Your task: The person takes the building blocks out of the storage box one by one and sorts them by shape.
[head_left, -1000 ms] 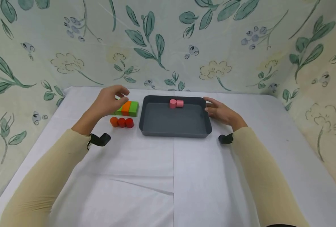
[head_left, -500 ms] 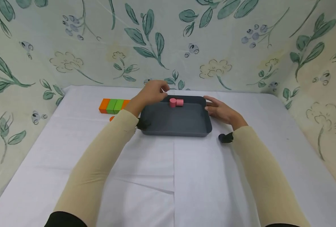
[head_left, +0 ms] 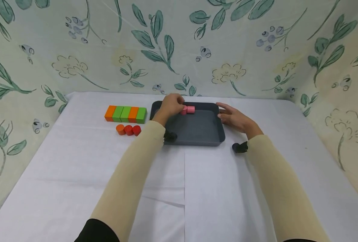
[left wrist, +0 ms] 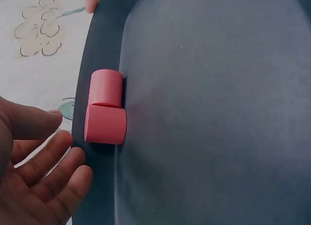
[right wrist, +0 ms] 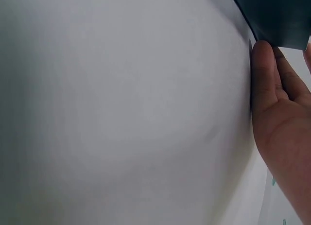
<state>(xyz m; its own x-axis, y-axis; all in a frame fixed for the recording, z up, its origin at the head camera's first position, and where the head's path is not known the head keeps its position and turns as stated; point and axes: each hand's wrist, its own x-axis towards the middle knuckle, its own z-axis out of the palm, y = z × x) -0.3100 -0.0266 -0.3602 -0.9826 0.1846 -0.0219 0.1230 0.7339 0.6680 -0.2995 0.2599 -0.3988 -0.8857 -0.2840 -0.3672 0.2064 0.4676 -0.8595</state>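
Note:
Two pink cylinders sit together against the far wall of a dark grey baking tray. One stands upright and the other lies on its side in the head view. My left hand hovers over the tray's far left part, beside the cylinders. In the left wrist view, the left hand's relaxed fingers and thumb are apart, with a small gap to the nearer cylinder and nothing held. My right hand touches the tray's right end near the far corner, fingers fairly straight. Its thumb meets the dark tray wall in the right wrist view.
Left of the tray, a row of green and orange blocks lies on the white cloth. In front of it stands a short row of one orange and two red cylinders. A leaf-patterned curtain rises behind the table.
My left hand has moved right, from above the blocks at the left to beside the pink cylinders in the tray. The right hand has stayed at the tray's right end.

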